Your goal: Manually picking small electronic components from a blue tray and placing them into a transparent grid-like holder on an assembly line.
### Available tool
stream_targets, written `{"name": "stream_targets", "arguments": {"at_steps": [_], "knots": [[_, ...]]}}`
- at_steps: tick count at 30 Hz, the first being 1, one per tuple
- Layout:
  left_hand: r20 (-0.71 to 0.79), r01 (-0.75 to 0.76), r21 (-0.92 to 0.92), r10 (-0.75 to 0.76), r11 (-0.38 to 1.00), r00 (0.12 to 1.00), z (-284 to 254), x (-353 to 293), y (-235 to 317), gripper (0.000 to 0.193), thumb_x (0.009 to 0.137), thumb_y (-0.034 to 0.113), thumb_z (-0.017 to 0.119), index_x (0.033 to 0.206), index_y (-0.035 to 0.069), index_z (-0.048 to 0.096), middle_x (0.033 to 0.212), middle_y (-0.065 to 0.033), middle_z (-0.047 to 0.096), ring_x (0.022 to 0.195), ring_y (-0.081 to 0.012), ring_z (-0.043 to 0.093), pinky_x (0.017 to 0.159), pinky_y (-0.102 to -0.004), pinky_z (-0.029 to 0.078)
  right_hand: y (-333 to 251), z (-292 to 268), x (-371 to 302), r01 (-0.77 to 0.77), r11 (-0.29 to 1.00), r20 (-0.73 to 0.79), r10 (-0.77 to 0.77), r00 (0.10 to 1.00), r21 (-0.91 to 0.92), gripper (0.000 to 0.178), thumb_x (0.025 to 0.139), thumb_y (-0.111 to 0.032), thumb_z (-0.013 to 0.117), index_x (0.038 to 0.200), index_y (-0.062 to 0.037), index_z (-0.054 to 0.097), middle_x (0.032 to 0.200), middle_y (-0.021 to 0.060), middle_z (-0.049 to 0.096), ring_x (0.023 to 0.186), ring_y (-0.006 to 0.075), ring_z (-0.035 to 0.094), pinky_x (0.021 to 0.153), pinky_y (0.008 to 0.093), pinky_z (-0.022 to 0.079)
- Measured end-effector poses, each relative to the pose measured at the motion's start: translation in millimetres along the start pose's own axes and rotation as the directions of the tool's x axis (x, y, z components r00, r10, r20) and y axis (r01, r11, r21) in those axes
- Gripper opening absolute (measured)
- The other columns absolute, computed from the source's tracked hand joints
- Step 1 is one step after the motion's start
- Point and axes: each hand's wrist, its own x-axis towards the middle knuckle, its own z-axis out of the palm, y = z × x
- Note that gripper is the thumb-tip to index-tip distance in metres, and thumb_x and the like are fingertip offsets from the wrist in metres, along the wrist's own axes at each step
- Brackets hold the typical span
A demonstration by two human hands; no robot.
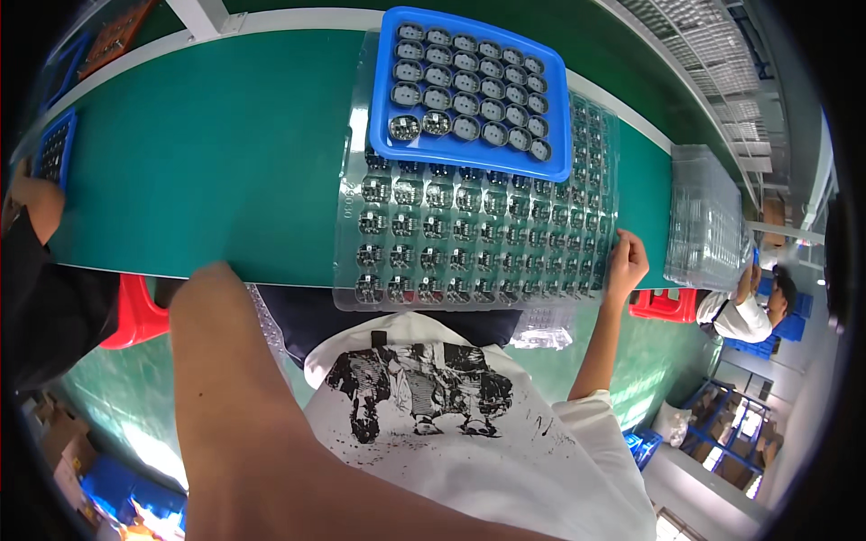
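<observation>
My right hand (629,265) is at the right edge of a clear plastic blister tray (344,261), its fingers curled; whether they pinch the rim is hidden. Rows of small electronic circuit boards (404,223) fill the blister tray's pockets. On the tray's far part rests a blue plastic tray (478,162) with rows of grey rounded housings (465,82). Two pieces in its near-left corner look different, with silvery circuit parts showing. My bent left arm looms large at the lower left, near the table's front edge; its hand does not show.
Under the trays is a green table (207,153). Stacked clear trays (708,216) stand at its right end. On the left, another person's hand (38,203) is beside a blue tray (56,149). Red stools (135,311) are by the front edge. Another person (744,311) is far right.
</observation>
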Motion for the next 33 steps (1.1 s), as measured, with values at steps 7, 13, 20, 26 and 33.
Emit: {"name": "stream_targets", "arguments": {"at_steps": [7, 13, 20, 26, 33], "knots": [[0.027, 0.172, -0.315, -0.172, 0.933, 0.985, 5, -3, -1, 0.035, 0.101, 0.030, 0.039, 0.092, 0.002, 0.059, 0.079, -0.0042, 0.056, 0.061, -0.0116, 0.052, 0.052, -0.0239, 0.040, 6, 4, -1, 0.007, 0.999, -0.012, -0.007, 1.000, -0.053, 0.016, 0.095, -0.008, 0.057, 0.095, 0.0030, 0.068, 0.062, -0.0041, 0.050, 0.054, 0.0018, 0.041, 0.048, 0.0198, 0.028], [0.011, 0.297, -0.514, -0.340, 0.805, 0.940, -3, -8, -4, 0.036, 0.101, 0.029, 0.040, 0.096, 0.001, 0.061, 0.083, -0.0054, 0.059, 0.065, -0.0128, 0.055, 0.055, -0.0247, 0.043, 12, -14, 2, 0.022, 0.991, -0.119, -0.038, 0.992, -0.130, 0.019, 0.097, -0.014, 0.057, 0.095, 0.0007, 0.069, 0.066, -0.0036, 0.051, 0.056, 0.0032, 0.040, 0.049, 0.0200, 0.029], [0.136, 0.294, -0.736, -0.293, 0.609, 0.947, -17, 30, -43, 0.038, 0.101, 0.028, 0.041, 0.100, -0.001, 0.065, 0.087, -0.0068, 0.062, 0.069, -0.0141, 0.059, 0.058, -0.0255, 0.046, -1, 2, -6, -0.024, 0.993, -0.096, 0.013, 0.995, -0.112, 0.019, 0.096, -0.011, 0.056, 0.092, 0.0031, 0.067, 0.062, -0.0020, 0.050, 0.054, 0.0045, 0.043, 0.049, 0.0202, 0.032], [0.252, 0.333, -0.850, -0.239, 0.408, 0.938, -23, 44, -59, 0.039, 0.100, 0.027, 0.041, 0.103, -0.003, 0.067, 0.090, -0.0078, 0.065, 0.072, -0.0151, 0.061, 0.060, -0.0262, 0.048, -8, 4, -17, -0.070, 0.980, -0.125, 0.047, 0.991, -0.188, 0.017, 0.096, -0.008, 0.055, 0.094, 0.0035, 0.067, 0.061, -0.0007, 0.053, 0.053, 0.0049, 0.046, 0.049, 0.0201, 0.035], [0.193, 0.231, -0.454, -0.158, 0.860, 0.968, 4, 29, -95, 0.024, 0.089, 0.023, 0.059, 0.078, 0.004, 0.054, 0.072, -0.0067, 0.052, 0.061, -0.0216, 0.052, 0.051, -0.0343, 0.043, -11, -1, 1, 0.037, 0.982, -0.046, -0.046, 0.998, -0.183, 0.019, 0.095, -0.012, 0.057, 0.087, 0.0016, 0.069, 0.061, 0.0004, 0.054, 0.054, 0.0056, 0.047, 0.048, 0.0221, 0.037]]}}
